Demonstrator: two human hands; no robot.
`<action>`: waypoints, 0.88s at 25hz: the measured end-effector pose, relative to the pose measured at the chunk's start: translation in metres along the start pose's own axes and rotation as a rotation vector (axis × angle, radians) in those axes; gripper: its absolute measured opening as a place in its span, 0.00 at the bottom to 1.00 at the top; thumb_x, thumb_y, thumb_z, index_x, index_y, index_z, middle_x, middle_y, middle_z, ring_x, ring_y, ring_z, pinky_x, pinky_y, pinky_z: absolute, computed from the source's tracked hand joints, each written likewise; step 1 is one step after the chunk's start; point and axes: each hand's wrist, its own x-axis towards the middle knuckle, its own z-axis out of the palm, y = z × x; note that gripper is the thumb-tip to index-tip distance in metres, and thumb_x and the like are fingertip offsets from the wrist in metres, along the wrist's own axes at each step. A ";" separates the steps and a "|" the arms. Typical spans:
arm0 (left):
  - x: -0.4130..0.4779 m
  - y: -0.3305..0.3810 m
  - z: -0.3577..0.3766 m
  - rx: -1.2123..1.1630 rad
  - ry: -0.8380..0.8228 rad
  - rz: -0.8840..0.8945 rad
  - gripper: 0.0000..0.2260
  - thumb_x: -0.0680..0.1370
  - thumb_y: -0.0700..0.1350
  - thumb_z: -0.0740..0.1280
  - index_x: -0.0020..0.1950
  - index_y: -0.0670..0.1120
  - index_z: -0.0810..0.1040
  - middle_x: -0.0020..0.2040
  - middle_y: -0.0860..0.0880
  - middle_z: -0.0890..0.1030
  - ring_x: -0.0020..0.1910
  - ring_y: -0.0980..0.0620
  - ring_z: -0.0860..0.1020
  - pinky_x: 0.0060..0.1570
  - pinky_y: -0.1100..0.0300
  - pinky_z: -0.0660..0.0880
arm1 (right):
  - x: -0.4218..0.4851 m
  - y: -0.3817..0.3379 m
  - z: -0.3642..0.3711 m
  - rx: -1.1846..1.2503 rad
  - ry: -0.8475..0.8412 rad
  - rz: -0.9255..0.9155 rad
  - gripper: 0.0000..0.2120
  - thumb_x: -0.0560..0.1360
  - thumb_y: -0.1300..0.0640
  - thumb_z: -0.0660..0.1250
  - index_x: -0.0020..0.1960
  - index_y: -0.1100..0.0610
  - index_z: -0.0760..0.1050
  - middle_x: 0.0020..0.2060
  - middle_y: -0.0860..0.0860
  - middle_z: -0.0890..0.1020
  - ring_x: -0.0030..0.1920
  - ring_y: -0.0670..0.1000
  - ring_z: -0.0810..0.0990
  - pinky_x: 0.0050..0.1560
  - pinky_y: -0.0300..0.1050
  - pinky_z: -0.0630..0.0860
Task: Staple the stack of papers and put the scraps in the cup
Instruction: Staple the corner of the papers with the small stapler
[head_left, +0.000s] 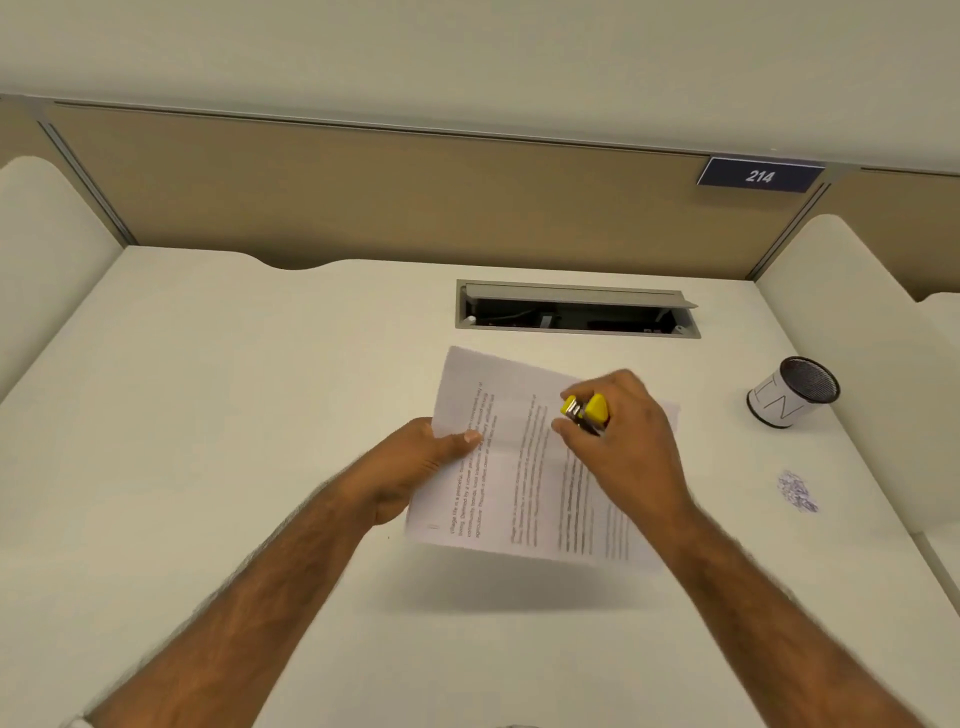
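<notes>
A stack of printed papers (519, 467) is lifted off the white desk, its shadow below it. My left hand (415, 467) grips the stack's left edge, thumb on top. My right hand (623, 441) is above the stack's right part, closed around a small yellow stapler (587, 410) whose metal mouth points left. A white cup (792, 392) with a dark mesh inside and letters on its side stands at the right. A little pile of paper scraps (797, 491) lies on the desk in front of the cup.
A cable hatch (576, 309) with its lid raised is set into the desk (208, 415) behind the papers. Tan partition panels close the back, with a sign reading 214 (759, 176). White side dividers rise at left and right.
</notes>
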 end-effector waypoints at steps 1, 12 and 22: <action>0.004 0.000 -0.003 0.034 -0.059 -0.029 0.16 0.82 0.48 0.70 0.67 0.42 0.81 0.61 0.39 0.86 0.60 0.37 0.84 0.63 0.42 0.80 | 0.010 0.002 -0.001 -0.070 -0.053 -0.021 0.14 0.73 0.50 0.76 0.56 0.44 0.77 0.54 0.40 0.73 0.46 0.41 0.77 0.45 0.29 0.68; 0.065 0.010 -0.038 0.584 -0.119 -0.125 0.14 0.79 0.48 0.75 0.60 0.42 0.84 0.55 0.44 0.88 0.55 0.44 0.87 0.59 0.50 0.83 | 0.046 0.074 0.017 0.357 -0.393 0.390 0.10 0.71 0.61 0.77 0.38 0.56 0.75 0.26 0.49 0.75 0.25 0.48 0.73 0.24 0.41 0.70; 0.116 -0.054 -0.037 0.075 0.300 -0.055 0.07 0.81 0.39 0.72 0.45 0.40 0.78 0.47 0.40 0.87 0.42 0.47 0.87 0.46 0.53 0.86 | 0.022 0.138 0.059 0.628 -0.259 0.806 0.09 0.70 0.65 0.75 0.39 0.56 0.76 0.28 0.52 0.75 0.24 0.49 0.70 0.26 0.40 0.67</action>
